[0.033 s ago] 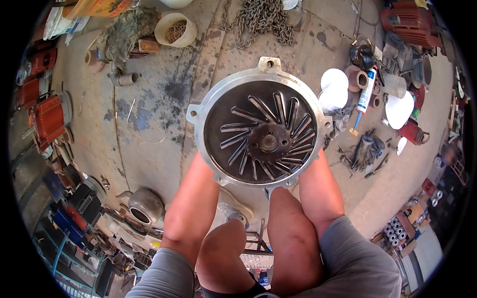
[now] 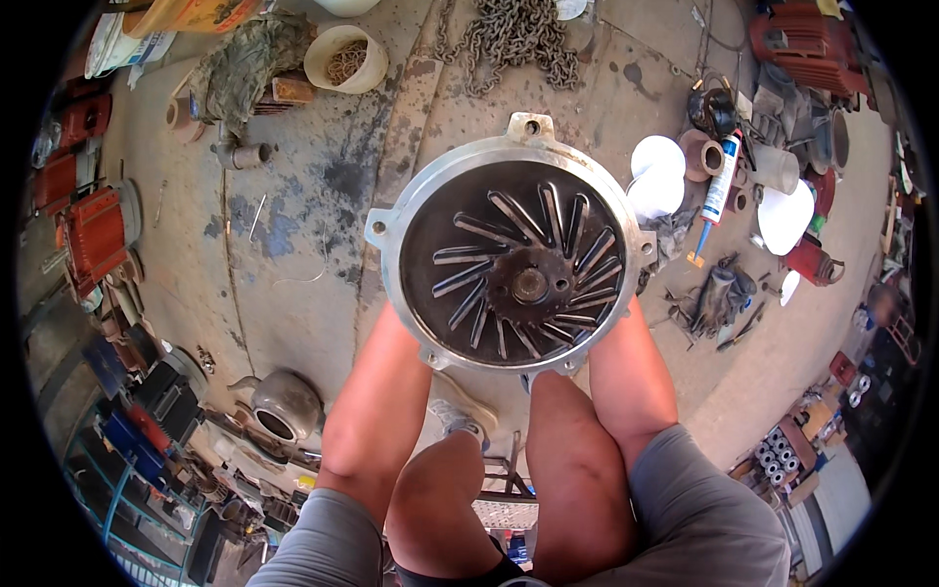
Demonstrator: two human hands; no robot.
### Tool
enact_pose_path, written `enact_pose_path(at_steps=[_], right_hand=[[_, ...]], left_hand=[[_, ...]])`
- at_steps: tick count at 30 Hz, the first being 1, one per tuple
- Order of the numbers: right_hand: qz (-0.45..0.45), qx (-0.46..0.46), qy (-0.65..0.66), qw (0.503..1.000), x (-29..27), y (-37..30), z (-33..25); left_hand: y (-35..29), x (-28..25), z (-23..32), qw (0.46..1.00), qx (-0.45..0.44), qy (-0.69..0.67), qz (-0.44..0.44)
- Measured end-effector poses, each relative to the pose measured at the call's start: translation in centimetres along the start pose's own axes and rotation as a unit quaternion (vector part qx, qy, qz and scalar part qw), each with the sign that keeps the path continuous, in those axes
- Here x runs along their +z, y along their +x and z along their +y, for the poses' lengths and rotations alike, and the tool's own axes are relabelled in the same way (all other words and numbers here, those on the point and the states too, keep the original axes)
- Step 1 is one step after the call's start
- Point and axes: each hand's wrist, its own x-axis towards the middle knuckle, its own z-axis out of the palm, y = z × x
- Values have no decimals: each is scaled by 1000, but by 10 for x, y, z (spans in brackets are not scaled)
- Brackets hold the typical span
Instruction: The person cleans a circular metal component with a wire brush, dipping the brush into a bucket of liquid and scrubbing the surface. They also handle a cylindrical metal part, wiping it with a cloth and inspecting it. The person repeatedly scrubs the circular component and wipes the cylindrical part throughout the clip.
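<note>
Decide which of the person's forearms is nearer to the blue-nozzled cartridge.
Right: the right forearm lies below and left of the cartridge in view; the left forearm is also below, but much farther left.

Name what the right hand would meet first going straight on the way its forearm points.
Probably the round metal part: the right forearm runs up to its lower-right rim. The right hand is hidden there, so depth and exact heading are unclear.

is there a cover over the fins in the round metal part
No, the dark fins inside the round metal part show uncovered, spreading out around a central hub.
</note>
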Motion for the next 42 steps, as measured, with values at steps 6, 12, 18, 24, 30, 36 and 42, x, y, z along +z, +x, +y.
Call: enact_pose_path(at_steps=[6, 12, 18, 24, 30, 36, 42], right_hand=[[-23, 1, 6, 1000, 24, -13, -11], [-28, 3, -38, 999, 61, -39, -31], [-36, 60, -61, 996, 109, -96, -49], [-30, 97, -127, 987, 216, -183, -84], [-54, 140, -179, 972, 332, -266, -103], [-96, 176, -181, 963, 445, -315, -93], [-110, 176, -137, 968, 538, -328, -64]], left_hand=[[-19, -7, 6, 1000, -9, -30, -5], [-59, 10, 11, 996, -11, -81, -19], [-142, 47, 50, 990, 8, -137, -17], [-268, 83, 96, 980, 21, -199, 5], [-403, 125, 163, 967, 48, -248, 22], [-498, 142, 247, 959, 74, -273, 2], [-539, 127, 344, 960, 61, -271, -41]])
